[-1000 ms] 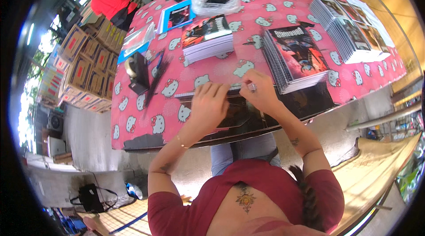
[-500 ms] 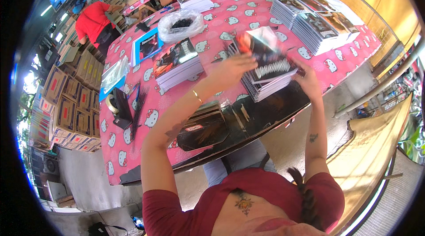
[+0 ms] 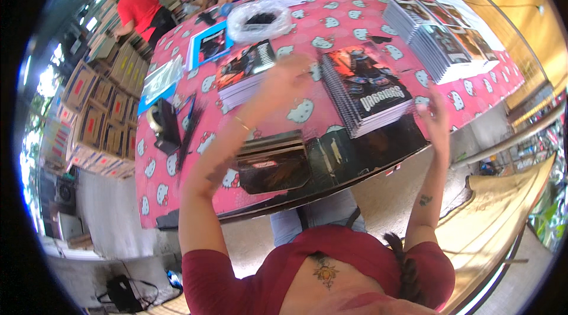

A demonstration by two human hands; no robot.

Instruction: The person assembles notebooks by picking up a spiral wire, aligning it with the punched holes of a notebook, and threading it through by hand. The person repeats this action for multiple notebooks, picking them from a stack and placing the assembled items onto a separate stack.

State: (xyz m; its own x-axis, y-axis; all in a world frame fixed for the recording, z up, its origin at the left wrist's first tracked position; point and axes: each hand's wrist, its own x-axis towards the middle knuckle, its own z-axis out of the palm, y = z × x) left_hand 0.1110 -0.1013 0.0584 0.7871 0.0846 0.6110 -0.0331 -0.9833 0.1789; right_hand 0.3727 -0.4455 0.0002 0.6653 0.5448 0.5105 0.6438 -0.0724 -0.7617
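My left hand (image 3: 287,75) is raised and blurred above the pink patterned tablecloth (image 3: 307,115), between two stacks of magazines; it holds nothing. A little lower, my right hand (image 3: 439,121) hovers empty with its fingers apart, just right of the stack of dark red-covered magazines (image 3: 367,87). A second stack with a dark cover (image 3: 242,72) lies left of my left hand. At the table's near edge, below both hands, a black tray (image 3: 349,152) holds flat dark packets (image 3: 272,164).
A tall stack of grey-covered magazines (image 3: 444,37) lies at the right. A clear plastic bag (image 3: 257,19) and a blue-edged magazine (image 3: 210,46) sit farther back. A black tape dispenser (image 3: 163,126) stands at the left. Cardboard boxes (image 3: 94,96) and a person in red (image 3: 139,7) are beyond.
My hands went from the black tray up to the red-covered stack, carrying a magazine. It now lies on the stack, and both hands have let go and drawn apart.
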